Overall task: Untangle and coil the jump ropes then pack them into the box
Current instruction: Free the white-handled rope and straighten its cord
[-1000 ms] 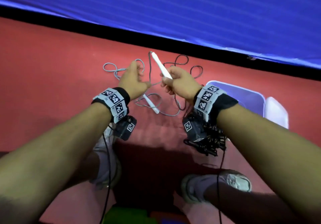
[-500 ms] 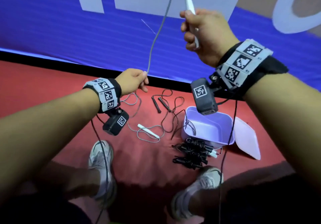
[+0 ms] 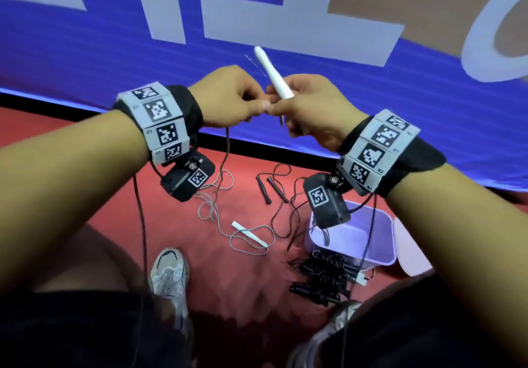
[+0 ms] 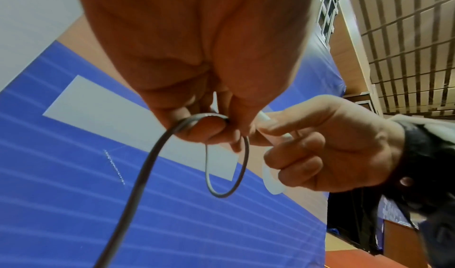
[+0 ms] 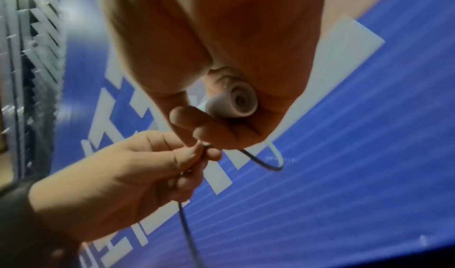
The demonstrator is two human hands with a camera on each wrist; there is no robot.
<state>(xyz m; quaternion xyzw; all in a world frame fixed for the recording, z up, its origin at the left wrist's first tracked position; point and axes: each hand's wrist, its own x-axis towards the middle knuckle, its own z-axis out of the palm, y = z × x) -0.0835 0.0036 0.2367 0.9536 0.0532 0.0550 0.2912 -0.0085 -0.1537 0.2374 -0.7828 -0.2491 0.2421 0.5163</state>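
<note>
While the right hand (image 3: 311, 110) grips the upright handle (image 3: 273, 76), the left hand (image 3: 228, 96), touching it, pinches the cord (image 4: 221, 167) looped below both.

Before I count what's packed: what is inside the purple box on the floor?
The purple box shows a bare pale bottom with something thin and dark at its left wall. The right wrist camera covers that corner. A coiled black rope bundle lies outside.

Red floor (image 3: 120, 219) with ropes and a box

A loose grey rope with a white handle (image 3: 248, 234) lies beside a dark rope with two black handles (image 3: 271, 187); a pale lilac plastic box (image 3: 384, 253), its lid (image 3: 411, 250) and a coiled black rope bundle (image 3: 320, 279) sit nearby.
</note>
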